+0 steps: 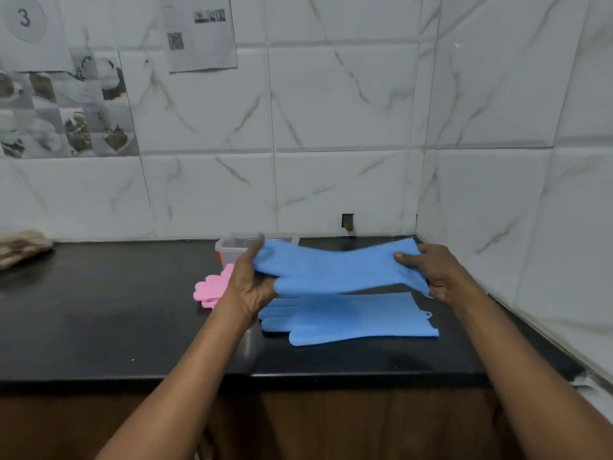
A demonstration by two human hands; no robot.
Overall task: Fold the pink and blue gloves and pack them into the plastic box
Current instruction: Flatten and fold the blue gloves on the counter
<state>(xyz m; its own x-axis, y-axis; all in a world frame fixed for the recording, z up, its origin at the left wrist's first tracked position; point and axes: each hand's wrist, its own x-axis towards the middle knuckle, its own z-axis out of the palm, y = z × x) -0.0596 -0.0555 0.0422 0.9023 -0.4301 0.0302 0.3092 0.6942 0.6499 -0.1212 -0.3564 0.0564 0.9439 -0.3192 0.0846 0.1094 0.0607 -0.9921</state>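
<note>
One raised blue glove [331, 270] spans parallel to the counter's [99, 310] back edge, left hand [250, 287] and right hand [434, 273] pinching its ends.

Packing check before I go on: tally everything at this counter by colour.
Blue: 2, the held blue glove and the flat blue glove.
Pink: 1, a pink glove bundle, partly hidden.
Clear: 1, the plastic box.
Brown: 1, a cloth.
Total: 5.
</note>
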